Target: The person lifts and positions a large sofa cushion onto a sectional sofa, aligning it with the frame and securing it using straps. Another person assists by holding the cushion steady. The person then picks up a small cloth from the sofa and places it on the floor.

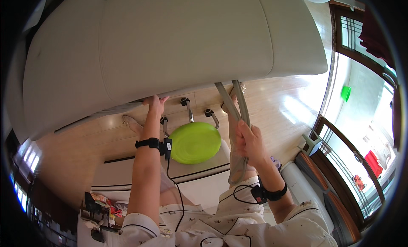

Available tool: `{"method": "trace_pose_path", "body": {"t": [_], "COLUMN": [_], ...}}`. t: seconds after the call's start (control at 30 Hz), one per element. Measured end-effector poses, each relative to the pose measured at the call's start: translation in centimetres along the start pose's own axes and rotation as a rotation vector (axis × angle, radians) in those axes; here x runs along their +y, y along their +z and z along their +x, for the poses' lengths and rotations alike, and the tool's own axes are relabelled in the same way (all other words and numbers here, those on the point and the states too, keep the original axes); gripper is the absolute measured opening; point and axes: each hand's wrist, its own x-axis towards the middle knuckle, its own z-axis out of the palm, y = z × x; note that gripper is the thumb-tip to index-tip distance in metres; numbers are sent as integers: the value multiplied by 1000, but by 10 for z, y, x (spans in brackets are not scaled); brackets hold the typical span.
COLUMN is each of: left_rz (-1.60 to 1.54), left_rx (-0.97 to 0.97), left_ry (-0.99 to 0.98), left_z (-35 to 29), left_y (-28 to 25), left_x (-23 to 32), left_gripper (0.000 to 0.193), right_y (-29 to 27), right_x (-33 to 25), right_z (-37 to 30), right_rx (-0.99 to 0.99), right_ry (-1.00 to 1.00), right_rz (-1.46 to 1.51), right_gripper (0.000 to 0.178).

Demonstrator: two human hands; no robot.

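Note:
A large beige upholstered panel [178, 38], with seams across it, fills the upper part of the head view. My left hand [156, 104] reaches to its lower edge and grips there. Some fingers are hidden under the edge, and one digit sticks out to the right. Grey fabric [114, 109] shows along the underside, beside that hand. My right hand [250, 141] is closed around a grey strap [242, 98]. Two lengths of the strap run up from the fist to the panel's edge, and a loop hangs below it. Black bands with small boxes circle both wrists.
Between my arms stands a round green stool [195, 143] with chrome legs and casters. My feet are on the pale floor [272, 115]. Glazed brown-framed doors [361, 162] are at right, a small stool [312, 143] beside them. Assorted items [108, 204] lie at lower left.

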Motion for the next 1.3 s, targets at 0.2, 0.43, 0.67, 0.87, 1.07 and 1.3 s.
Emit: {"method": "trace_pose_path", "body": {"t": [0.2, 0.43, 0.67, 0.87, 1.07, 1.3], "left_rz": [-120, -105, -680, -454, 115, 396], "left_rx": [-202, -465, -413, -271, 95, 196], "left_ry": [10, -68, -261, -115, 137, 83], "left_z": [38, -16, -41, -35, -63, -89], "left_y": [-47, -38, -54, -79, -53, 13], "left_x": [-24, 5, 12, 14, 3, -31], "left_gripper": [71, 80, 110, 101, 80, 73], "right_y": [1, -10, -30, 18, 40, 0], "right_x": [2, 3, 50, -73, -127, -138], "right_z": [-17, -8, 94, -19, -126, -144], "right_rx": [6, 37, 191, -378, -875, -991], "right_ry": [2, -40, -890, -725, -1112, -1184], "right_rz": [-56, -160, -957, -117, 216, 468], "right_gripper": [39, 35, 25, 25, 15, 17]}}
